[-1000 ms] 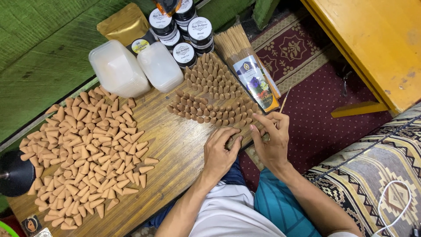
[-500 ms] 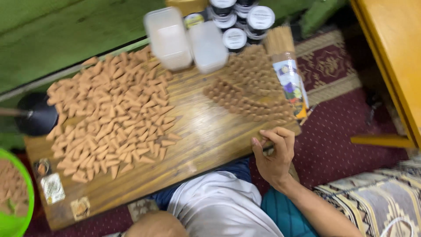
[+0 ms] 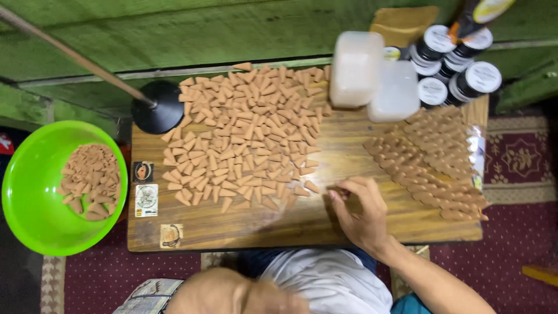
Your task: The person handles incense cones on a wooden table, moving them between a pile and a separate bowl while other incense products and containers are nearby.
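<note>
Right hand (image 3: 361,214) rests on the wooden bench (image 3: 302,224), fingers (image 3: 343,193) loosely curled, gripping nothing I can see. The loose incense cones (image 3: 250,134) lie just left of the fingertips, standing rows (image 3: 433,160) to the right. Left hand isn't visible.

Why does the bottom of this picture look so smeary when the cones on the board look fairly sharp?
Head view: the cones and green bowl are fairly crisp under even light; the right hand is slightly soft; a blurred shape at the bottom edge is too smeared to identify; the white tubs are bright, nearly washed out.
</note>
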